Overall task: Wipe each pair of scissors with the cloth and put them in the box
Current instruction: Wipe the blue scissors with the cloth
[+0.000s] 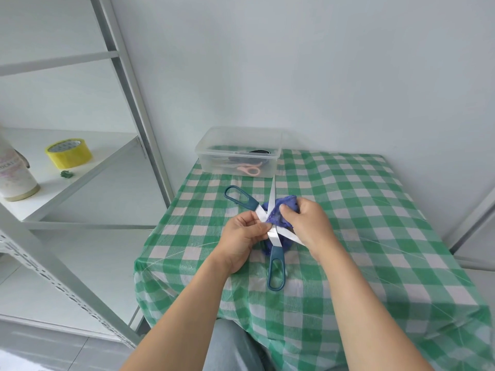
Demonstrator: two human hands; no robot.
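Blue cloth (286, 204) in right hand (308, 226); left hand (241, 236) pinches scissors (276, 253)

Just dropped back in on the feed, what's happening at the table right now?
A person is mid-wipe. The left hand pinches the open teal-handled steel scissors near the pivot, over the green-and-white checked tablecloth. The right hand grips the crumpled blue cloth and presses it against a blade. The clear plastic box at the table's far edge already holds pink-handled scissors and something darker; the teal pair is not yet in it.
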